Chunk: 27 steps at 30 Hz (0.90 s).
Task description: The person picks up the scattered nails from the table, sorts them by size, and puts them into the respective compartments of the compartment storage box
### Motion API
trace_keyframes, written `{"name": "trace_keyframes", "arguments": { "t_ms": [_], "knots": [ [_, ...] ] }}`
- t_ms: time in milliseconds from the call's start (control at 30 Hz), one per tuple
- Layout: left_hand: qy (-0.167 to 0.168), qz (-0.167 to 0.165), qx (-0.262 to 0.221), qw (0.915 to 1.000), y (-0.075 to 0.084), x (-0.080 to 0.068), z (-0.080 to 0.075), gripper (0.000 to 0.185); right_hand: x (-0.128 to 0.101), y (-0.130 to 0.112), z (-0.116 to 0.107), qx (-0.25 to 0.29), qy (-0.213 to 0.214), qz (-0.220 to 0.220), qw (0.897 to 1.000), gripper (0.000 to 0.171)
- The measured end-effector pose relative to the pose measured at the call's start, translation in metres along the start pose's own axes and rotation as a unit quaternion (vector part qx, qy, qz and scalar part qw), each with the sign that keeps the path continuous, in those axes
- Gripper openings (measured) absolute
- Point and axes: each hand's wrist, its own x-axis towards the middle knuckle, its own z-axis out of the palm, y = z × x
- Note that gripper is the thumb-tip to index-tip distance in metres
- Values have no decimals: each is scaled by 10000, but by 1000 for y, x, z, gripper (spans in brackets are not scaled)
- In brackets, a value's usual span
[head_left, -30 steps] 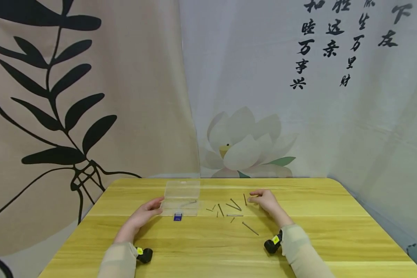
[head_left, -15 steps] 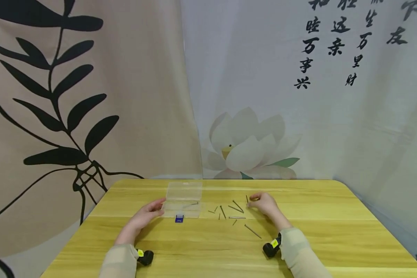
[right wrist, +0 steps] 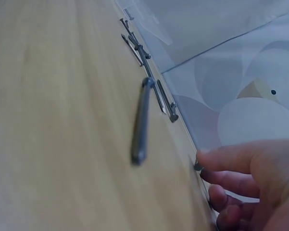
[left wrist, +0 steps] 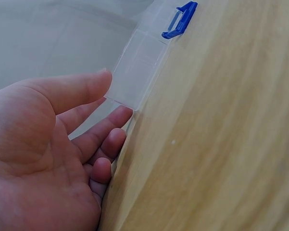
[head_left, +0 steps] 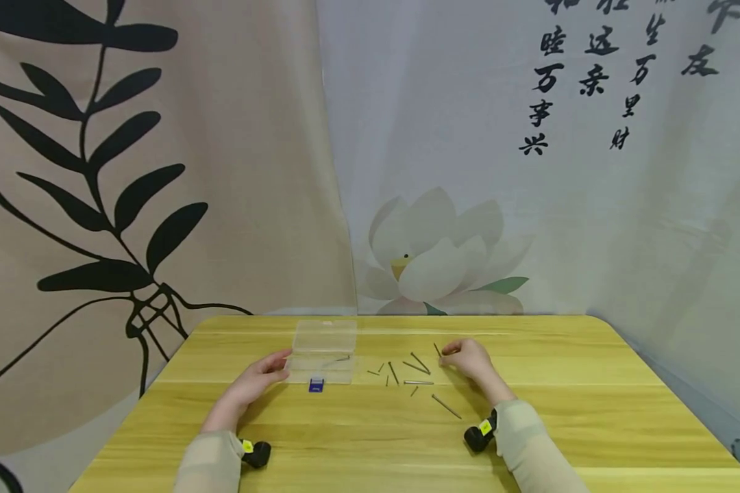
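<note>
My right hand (head_left: 467, 359) is at the back right of the table, thumb and forefinger pinching the head end of a nail (head_left: 436, 349). Its dark head (right wrist: 198, 166) shows at the fingertips in the right wrist view. My left hand (head_left: 259, 378) holds the left end of a clear plastic box (head_left: 308, 377), whose lid (head_left: 325, 335) stands raised behind it. In the left wrist view the thumb (left wrist: 94, 88) lies at the box's corner with the fingers around its end. Inside the box lies one nail (head_left: 339, 359). A blue latch (head_left: 316, 385) sits at its front.
Several loose nails of different lengths lie between the box and my right hand, among them a long nail (head_left: 447, 406) nearest me and a nail (head_left: 418, 383) lying crosswise. A fabric backdrop (head_left: 271, 171) hangs behind the wooden table (head_left: 345, 445).
My right hand has moved in from beside the nail and taken hold of it, and the nail now leans differently. The left hand stays at the box.
</note>
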Motion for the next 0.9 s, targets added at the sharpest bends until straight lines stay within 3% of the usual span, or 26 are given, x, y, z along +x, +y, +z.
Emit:
{"name": "trace_keyframes", "arguments": {
  "t_ms": [500,900],
  "knots": [
    [5,-60,78,10000,2,-2,-1,53,-7,8,-15,-253,186,-114,9994,18],
    [5,-56,147,9999,1,0,0,53,-7,9,-15,-313,235,-122,9992,11]
  ]
}}
